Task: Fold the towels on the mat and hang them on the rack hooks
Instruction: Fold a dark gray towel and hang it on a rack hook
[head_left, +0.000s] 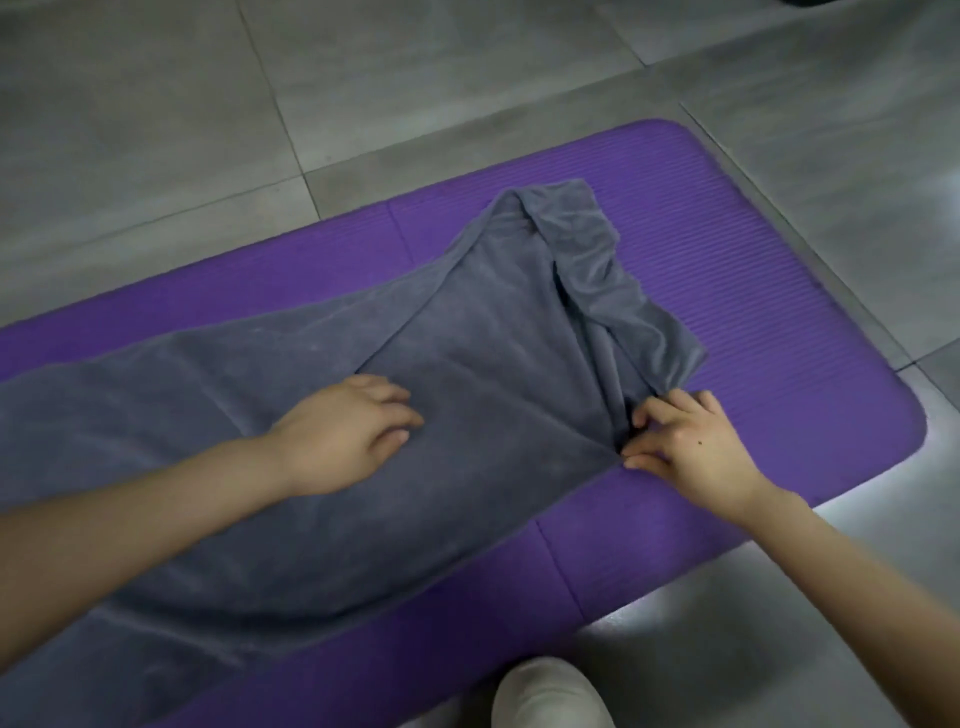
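A grey towel (483, 332) lies spread along the purple mat (753, 291), its far right end crumpled and folded back over itself. My left hand (343, 436) rests flat on the towel's middle with fingers relaxed. My right hand (691, 447) is at the towel's near right corner, its fingertips and thumb pinching the bunched cloth there. The towel's left end runs out of view at the left edge. No rack or hooks are in view.
Grey floor tiles (415, 78) surround the mat on the far and right sides. A pale shoe toe (550, 696) shows at the bottom edge, just off the mat's near side. Bright light patches fall on the floor at the right.
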